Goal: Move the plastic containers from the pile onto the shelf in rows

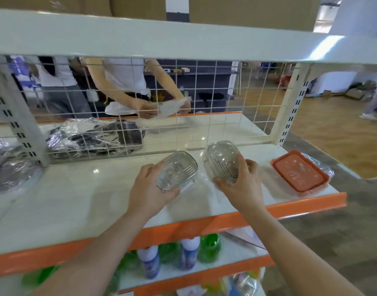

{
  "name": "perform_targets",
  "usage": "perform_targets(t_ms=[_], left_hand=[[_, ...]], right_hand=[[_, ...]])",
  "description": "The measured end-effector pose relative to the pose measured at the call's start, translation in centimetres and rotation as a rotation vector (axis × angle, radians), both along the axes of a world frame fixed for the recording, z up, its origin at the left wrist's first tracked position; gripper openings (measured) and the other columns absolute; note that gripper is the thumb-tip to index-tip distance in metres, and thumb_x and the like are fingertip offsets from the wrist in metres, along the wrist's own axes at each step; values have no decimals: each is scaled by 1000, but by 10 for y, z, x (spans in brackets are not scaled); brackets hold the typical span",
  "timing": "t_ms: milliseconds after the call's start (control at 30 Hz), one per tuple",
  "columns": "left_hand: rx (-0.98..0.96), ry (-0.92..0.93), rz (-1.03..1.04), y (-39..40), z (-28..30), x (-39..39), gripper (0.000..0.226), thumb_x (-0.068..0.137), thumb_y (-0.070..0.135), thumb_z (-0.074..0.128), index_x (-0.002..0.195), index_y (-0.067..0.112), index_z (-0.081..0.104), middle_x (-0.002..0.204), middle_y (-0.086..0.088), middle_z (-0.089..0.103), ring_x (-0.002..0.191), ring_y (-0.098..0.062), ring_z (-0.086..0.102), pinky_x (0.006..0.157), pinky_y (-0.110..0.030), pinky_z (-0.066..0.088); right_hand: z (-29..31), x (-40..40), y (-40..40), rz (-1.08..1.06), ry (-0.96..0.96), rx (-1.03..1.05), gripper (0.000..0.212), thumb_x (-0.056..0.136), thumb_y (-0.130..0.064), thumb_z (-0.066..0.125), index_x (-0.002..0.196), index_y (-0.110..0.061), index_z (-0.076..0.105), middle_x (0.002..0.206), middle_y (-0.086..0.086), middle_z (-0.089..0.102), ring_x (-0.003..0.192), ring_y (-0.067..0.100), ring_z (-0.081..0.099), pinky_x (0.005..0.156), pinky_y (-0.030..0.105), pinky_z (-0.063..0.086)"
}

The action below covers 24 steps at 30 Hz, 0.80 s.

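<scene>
1. both hands held clear tubs above the shelf [80,189]: left hand [149,189] gripped the left tub [176,170], right hand [241,184] the right tub [222,161].
2. an orange tub [299,170] lay at the shelf's right end.
3. tubs looked light, stiff and slick; grip the sides.
4. embossed marks were unreadable.

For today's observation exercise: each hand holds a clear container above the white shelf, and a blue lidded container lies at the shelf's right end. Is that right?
One detail is wrong: the lidded container is orange, not blue, as the head view shows. The left hand and right hand do each hold a clear container above the white shelf.
</scene>
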<state>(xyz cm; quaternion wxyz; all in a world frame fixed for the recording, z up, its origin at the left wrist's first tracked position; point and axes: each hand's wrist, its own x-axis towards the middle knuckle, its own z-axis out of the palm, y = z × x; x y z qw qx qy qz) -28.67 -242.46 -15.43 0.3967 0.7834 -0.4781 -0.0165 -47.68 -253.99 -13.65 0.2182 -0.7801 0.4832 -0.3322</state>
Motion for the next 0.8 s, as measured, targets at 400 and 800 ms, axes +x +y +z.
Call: perform_targets(t_ms=[400,800], left_hand=[[-10,-47,-30,147,4,44,77,66,34,84,134,21,49,127,3,41,117,-13,46,91,-18,33],[21,-79,52,242,11,45,73,70,37,79,132,20,46,135,-1,38,123,-20,45,97,-30,40]], right_hand=[[-7,38,145,27,7,20,83,74,-34,77,144,-20,33,133,7,36,120,27,38,98,32,34],[1,53,222,138,19,34,87,73,-42,75,145,-25,28,135,4,32,123,24,37,98,35,37]])
